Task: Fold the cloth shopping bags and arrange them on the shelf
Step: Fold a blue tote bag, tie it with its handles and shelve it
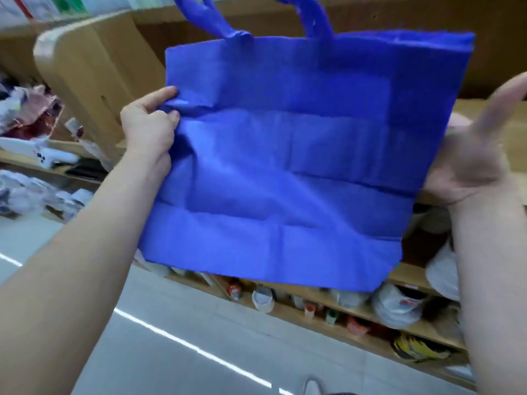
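Observation:
A blue cloth shopping bag [285,166] hangs flat in the air in front of me, creased into squares, its two handles pointing up past the top of the frame. My left hand [149,124] pinches the bag's left edge about a third of the way down. My right hand [473,155] is blurred at the bag's right edge, palm towards me, fingers spread and straight; part of it is hidden behind the cloth. Whether it touches the bag I cannot tell.
Wooden shelves [410,280] run behind and below the bag, holding plastic-wrapped goods [396,306], small jars and packets. A wooden upright panel [94,69] stands at the left with cluttered shelves [37,163] beyond it. Pale tiled floor [142,352] lies below.

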Demonstrator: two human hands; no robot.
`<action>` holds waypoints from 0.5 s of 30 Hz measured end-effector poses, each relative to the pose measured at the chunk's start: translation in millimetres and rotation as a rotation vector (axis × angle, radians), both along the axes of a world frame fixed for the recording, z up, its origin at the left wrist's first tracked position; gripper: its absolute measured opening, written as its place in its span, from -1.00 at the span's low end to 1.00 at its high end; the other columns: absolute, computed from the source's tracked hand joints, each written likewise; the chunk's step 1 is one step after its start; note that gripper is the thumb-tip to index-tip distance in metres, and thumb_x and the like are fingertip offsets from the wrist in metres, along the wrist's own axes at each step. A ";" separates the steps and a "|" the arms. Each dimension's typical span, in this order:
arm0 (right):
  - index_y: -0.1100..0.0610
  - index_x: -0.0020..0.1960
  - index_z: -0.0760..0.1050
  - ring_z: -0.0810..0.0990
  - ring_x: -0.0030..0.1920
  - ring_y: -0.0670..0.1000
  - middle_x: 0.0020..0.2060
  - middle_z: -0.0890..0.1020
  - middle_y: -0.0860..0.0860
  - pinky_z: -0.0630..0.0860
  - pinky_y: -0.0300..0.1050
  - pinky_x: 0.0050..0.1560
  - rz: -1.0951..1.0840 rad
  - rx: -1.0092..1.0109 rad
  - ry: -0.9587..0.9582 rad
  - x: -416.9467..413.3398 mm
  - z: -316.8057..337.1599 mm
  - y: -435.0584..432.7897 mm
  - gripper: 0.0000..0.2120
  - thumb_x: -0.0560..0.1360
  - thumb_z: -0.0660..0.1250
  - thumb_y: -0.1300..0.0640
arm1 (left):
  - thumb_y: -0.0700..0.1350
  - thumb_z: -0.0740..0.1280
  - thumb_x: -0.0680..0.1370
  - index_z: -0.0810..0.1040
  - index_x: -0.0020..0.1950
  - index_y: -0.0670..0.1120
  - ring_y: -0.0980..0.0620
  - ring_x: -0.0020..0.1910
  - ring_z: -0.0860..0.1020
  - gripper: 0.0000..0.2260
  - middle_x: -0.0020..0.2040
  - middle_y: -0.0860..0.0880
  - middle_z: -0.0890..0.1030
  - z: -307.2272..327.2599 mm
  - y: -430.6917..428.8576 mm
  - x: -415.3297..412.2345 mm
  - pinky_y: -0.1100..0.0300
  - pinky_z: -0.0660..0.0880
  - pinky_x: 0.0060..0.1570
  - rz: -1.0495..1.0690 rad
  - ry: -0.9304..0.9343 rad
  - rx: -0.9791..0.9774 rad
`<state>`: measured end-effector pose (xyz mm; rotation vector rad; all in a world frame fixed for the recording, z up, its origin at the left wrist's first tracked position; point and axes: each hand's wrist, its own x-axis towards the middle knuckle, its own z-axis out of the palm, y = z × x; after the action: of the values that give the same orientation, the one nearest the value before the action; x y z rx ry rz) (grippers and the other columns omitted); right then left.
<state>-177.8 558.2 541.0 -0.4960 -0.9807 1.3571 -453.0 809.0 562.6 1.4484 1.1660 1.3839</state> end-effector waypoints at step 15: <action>0.18 -0.15 0.49 0.46 -0.20 0.01 -0.24 0.53 0.03 0.38 -0.04 -0.19 -1.503 -0.382 -1.063 28.1 -1.2 136.0 -0.80 0.55 0.21 0.09 | 0.17 0.53 0.38 0.49 0.29 0.29 0.22 0.42 0.31 -0.50 0.43 0.21 0.38 4.9 59.1 -35.6 0.13 0.31 0.38 -0.798 0.856 0.302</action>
<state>-149.7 694.2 539.9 -1.8696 -0.7369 -0.2205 -488.6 868.1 567.5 2.4856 0.6687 0.3644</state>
